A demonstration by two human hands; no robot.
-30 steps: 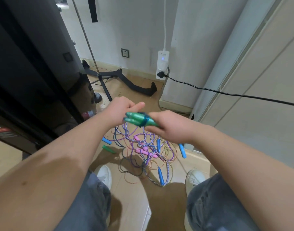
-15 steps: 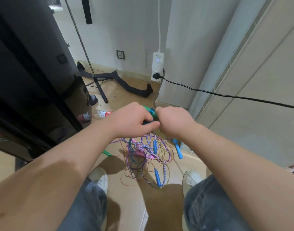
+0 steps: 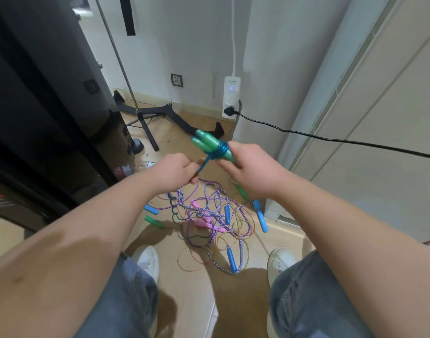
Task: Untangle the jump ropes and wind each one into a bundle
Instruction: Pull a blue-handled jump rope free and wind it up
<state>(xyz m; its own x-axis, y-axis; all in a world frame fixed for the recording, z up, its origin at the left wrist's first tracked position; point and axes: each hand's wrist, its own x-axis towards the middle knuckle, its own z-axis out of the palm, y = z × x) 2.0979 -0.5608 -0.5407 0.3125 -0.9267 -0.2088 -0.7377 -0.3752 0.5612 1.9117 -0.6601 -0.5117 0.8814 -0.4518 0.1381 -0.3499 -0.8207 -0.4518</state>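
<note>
Hands drawn apart: left grip [image 3: 177, 170] pinches blue rope [image 3: 204, 164], right grip [image 3: 248, 172] clasps green handles [image 3: 206, 142]

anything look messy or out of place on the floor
Yes: a heap of jump ropes lies knotted on the floor, cords crossing, pink handles and blue handles caught inside. Nothing looks broken or spilled.

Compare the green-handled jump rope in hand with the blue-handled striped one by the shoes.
The green-handled rope is held up, right hand on its handles, left hand gripping its cord; the blue-handled rope lies on the floor. The green-handled rope's blue cord is wound round its paired handles; the blue-handled rope's striped cord sprawls loose. Both have plastic handles.
</note>
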